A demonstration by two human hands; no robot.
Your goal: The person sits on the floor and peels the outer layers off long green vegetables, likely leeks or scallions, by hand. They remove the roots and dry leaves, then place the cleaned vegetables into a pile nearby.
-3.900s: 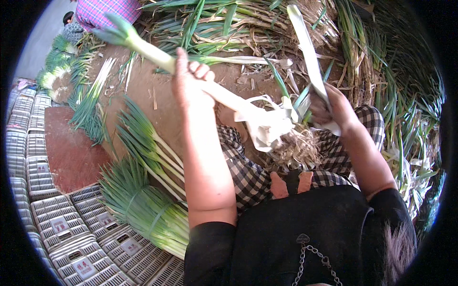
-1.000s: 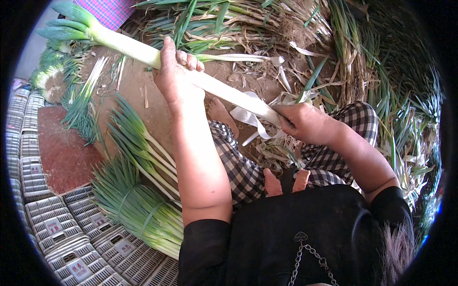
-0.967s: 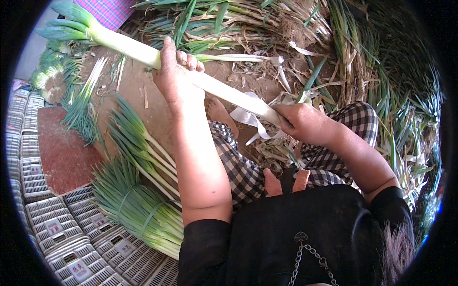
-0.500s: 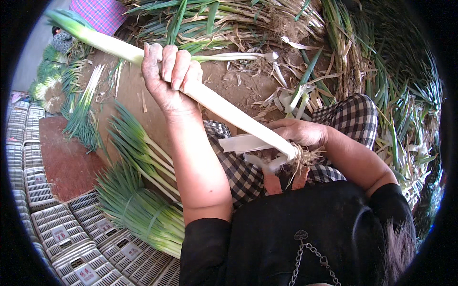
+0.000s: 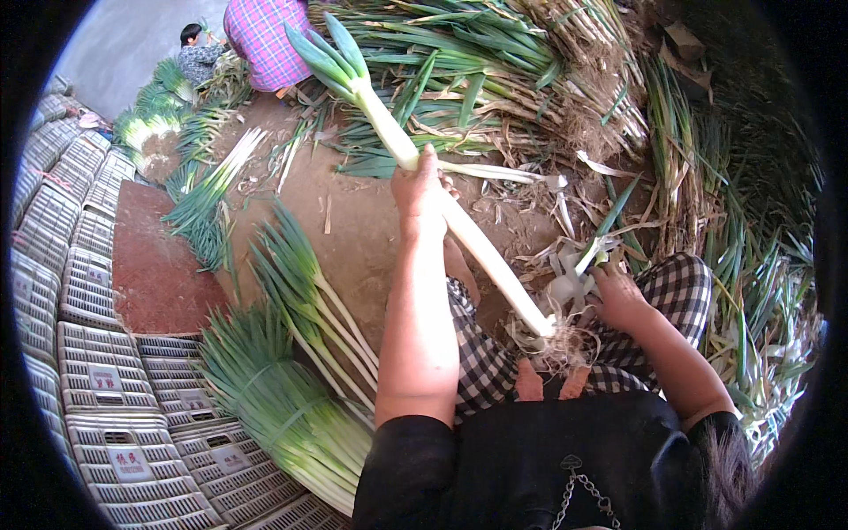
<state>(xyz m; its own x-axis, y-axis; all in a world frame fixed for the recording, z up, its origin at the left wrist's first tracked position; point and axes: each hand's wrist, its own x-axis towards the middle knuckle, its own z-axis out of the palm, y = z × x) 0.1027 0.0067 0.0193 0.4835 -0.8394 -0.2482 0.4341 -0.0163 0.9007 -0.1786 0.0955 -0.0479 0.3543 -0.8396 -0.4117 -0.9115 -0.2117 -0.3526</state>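
Observation:
My left hand (image 5: 420, 199) is wrapped round the pale stem of a long green onion (image 5: 495, 263). The onion slants, its green leaf tips far left and its shaggy roots (image 5: 570, 346) near my lap. To the right of the roots, my right hand (image 5: 621, 299) is closed on stripped outer leaves (image 5: 570, 281), whitish with a bit of green; its fingertips are partly hidden. Left of my left forearm lie several cleaned green onions (image 5: 331, 309) beside a large tied bundle (image 5: 274, 389).
Untrimmed green onions (image 5: 495, 79) are heaped ahead, with peelings (image 5: 760, 318) along the right. Slatted plastic crates (image 5: 115, 442) stand at the left by a red-brown board (image 5: 159, 265). A person in plaid (image 5: 265, 40) and another person (image 5: 196, 62) are at the far left.
My left hand has shifted right with the green onion, which now tilts more steeply. My right hand has moved right, away from the stem, with peeled leaves. The view has shifted too.

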